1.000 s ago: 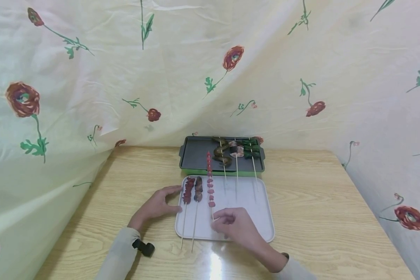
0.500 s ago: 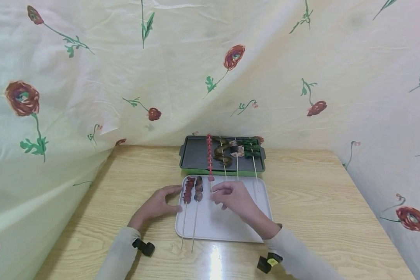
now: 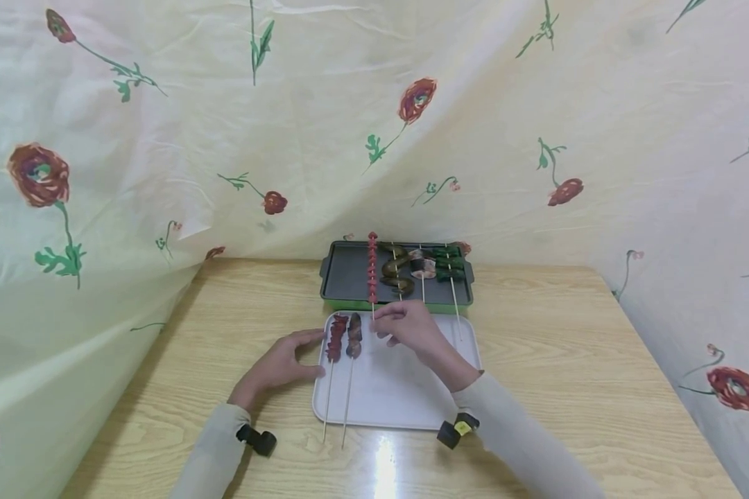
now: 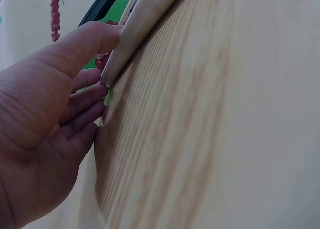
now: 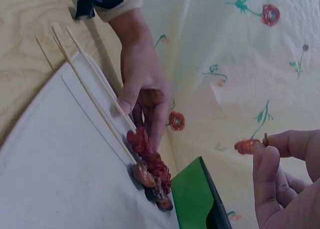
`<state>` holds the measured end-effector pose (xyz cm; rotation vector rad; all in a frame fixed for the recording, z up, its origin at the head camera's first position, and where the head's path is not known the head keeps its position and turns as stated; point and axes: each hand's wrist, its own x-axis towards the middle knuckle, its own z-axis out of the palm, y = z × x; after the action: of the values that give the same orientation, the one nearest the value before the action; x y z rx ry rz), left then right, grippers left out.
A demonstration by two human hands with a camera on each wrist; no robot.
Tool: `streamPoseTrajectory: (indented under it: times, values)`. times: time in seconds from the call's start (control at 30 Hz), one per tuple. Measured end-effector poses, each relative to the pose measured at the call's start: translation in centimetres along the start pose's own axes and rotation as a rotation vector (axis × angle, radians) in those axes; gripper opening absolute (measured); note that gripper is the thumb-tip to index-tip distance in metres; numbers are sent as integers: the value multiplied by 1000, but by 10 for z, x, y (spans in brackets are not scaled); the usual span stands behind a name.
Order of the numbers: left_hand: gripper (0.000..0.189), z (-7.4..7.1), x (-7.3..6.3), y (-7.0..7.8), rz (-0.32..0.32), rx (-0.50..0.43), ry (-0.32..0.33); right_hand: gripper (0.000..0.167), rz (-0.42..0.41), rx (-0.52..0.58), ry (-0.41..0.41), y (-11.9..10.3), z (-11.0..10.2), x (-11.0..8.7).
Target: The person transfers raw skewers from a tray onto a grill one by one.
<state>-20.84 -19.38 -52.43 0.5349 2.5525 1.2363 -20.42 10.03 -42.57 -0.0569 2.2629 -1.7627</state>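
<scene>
Left hand: fingers and thumb spread wide, touching left rim of white tray. Just right of them, on tray: dark-red skewer, then mottled skewer. Next, red-beaded skewer, beyond fingertips of right hand, stick pinched, over black griddle; whether touching, cannot tell. Beyond fingers, rightward: curled olive skewer, pink-and-black skewer, green skewer, on griddle. Seemingly three placed, one mid-placement, two remaining.
</scene>
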Motion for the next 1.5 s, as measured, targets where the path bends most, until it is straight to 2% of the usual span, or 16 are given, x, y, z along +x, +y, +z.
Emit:
streamPoseTrajectory:
  times: [0.37,0.67,0.93,1.33,1.5]
  values:
    - [77,1,0,-1,-8,-2,-3,18,45,-6,-14,4,1,14]
    - [77,0,0,-2,-5,1,-2,23,62,9,-30,8,-1,21]
    - [77,0,1,-4,2,12,-9,16,70,46,-45,7,-2,23]
    - [78,0,1,-5,3,10,-8,20,95,51,-65,8,-3,26]
    - [78,0,0,-4,13,0,-6,32,106,42,-72,9,-1,23]
